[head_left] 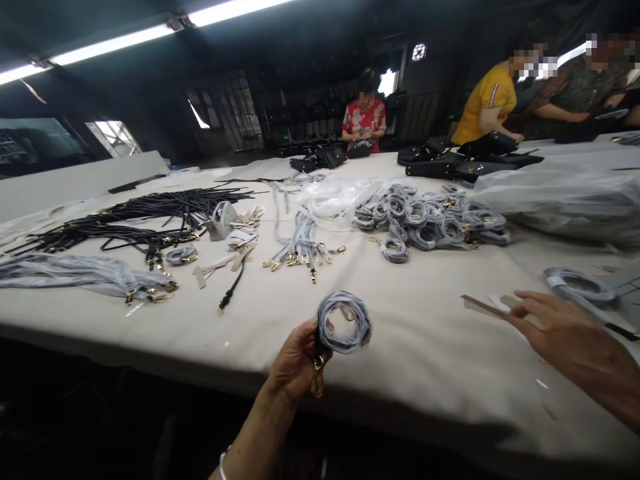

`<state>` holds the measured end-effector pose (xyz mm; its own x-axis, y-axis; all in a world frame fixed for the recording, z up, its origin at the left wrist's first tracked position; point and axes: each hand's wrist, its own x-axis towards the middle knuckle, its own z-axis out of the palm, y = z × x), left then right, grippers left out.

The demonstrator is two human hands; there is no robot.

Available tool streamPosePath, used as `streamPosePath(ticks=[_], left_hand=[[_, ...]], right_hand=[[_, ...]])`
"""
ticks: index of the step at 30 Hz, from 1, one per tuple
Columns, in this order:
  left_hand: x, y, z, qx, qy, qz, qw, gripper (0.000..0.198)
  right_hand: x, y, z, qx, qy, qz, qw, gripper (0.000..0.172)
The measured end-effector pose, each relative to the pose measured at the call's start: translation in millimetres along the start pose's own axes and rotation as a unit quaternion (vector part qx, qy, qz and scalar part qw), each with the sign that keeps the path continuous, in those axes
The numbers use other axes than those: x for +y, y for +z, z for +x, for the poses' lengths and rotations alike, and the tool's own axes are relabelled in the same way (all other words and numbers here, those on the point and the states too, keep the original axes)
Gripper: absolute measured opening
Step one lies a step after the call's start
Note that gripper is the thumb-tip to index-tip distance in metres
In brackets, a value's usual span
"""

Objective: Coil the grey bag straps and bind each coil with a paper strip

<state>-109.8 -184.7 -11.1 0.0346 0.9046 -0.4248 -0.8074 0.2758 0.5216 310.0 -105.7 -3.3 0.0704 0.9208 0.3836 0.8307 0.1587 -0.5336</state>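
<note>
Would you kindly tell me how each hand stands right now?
Left hand: closed, holding a round, greyish, film-wrapped strap coil.
Right hand: fingers at flat, tan, narrow strips; whether it grips any cannot be told.

The coil [363, 325] is grey, its clasp [317, 379] gold; the strip [483, 306] tan; the cloth [425, 373] cream; the straps [135, 212] black; the shirt [489, 100] yellow; the top [366, 119] red with pale flowers.
</note>
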Motion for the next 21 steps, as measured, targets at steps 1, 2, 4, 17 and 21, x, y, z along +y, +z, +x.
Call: streamPosePath(ticks=[1,2,4,17,21], left_hand=[[-1,-0.1,1,0.009,-0.007,-0.007,1.000,0.004],[-2,0.1,2,0.010,-0.004,-0.004,1.000,0.006],[-5,1.7,3,-0.010,0.025,0.038,0.999,0.015],[-28,21.3,14,-0.124,0.402,0.746,0.516,0.008],[-33,10.6,30,-0.138,0.350,0.829,0.415,0.004]], right_hand=[[-9,1,-4,-0.028,0.025,-0.010,0.999,0.013],[-20,2,-9,-0.063,0.051,-0.004,0.997,0.017],[-49,8,-19,-0.153,0.084,0.082,0.981,0.025],[-88,57,-26,-0.230,-0.045,-0.001,0.972,0.021],[-80,50,-22,-0.179,-0.060,-0.010,0.982,0.023]])
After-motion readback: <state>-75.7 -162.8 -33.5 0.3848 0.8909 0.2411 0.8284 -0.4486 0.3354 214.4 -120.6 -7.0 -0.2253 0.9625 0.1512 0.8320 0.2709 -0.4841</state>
